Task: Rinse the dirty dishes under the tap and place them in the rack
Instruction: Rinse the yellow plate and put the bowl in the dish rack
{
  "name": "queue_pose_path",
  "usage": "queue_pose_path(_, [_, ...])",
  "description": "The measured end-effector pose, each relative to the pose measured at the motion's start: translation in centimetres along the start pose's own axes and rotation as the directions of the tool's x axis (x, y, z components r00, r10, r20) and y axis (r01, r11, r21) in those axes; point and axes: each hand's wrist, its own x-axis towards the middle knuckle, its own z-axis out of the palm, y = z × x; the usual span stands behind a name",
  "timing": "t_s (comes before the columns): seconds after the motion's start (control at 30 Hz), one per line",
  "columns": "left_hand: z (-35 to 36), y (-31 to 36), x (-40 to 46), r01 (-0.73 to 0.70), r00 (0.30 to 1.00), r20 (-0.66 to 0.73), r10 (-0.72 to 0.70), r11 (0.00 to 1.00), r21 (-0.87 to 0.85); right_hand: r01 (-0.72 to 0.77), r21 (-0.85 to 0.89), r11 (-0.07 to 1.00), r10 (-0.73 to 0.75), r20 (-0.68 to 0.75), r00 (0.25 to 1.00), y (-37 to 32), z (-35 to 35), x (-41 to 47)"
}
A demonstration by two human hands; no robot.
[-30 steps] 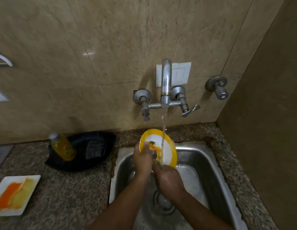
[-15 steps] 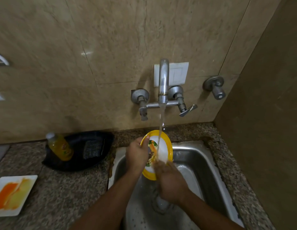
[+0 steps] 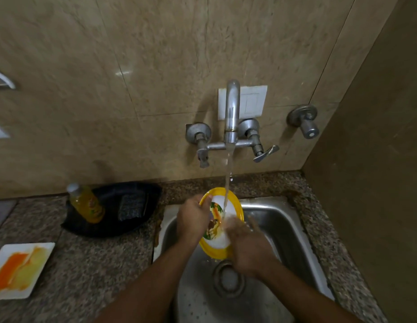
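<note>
Yellow-rimmed plate [image 3: 228, 206] tilted over the sink [image 3: 284, 220] at the counter's [image 3: 98, 259] back edge, under the tap's [image 3: 231, 113] stream. Left hand [image 3: 193, 217] gripping its left rim; right hand [image 3: 246, 243] blurred against its wet face, grip impossible to tell. Smeared white plate [image 3: 19, 269] near the counter's left edge.

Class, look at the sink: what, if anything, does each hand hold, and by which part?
The left hand grips the yellow-rimmed plate by its left rim, under the tap's stream. The right hand is blurred against the plate's lower face; whether it grips cannot be told.
</note>
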Motion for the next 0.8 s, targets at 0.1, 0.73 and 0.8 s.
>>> queue_pose_path(0.1, [-0.2, -0.1, 1.0, -0.005, 1.000, -0.005, 0.005, 1.000, 0.028, 0.070, 0.169, 0.983, -0.079, 0.043, 0.996, -1.5, 0.6, -0.8])
queue_pose_path(0.73, [1.6, -3.0, -0.3, 0.326, 0.926, 0.266, -0.269, 0.924, -0.200, 0.014, 0.119, 0.993, -0.038, 0.195, 0.980, -0.5, -0.7, 2.0])
queue_pose_path(0.8, [1.7, -2.9, 0.1, 0.331, 0.921, 0.284, -0.265, 0.918, -0.217, -0.055, 0.103, 0.993, 0.031, 0.224, 0.974, -1.4, -0.4, 2.4])
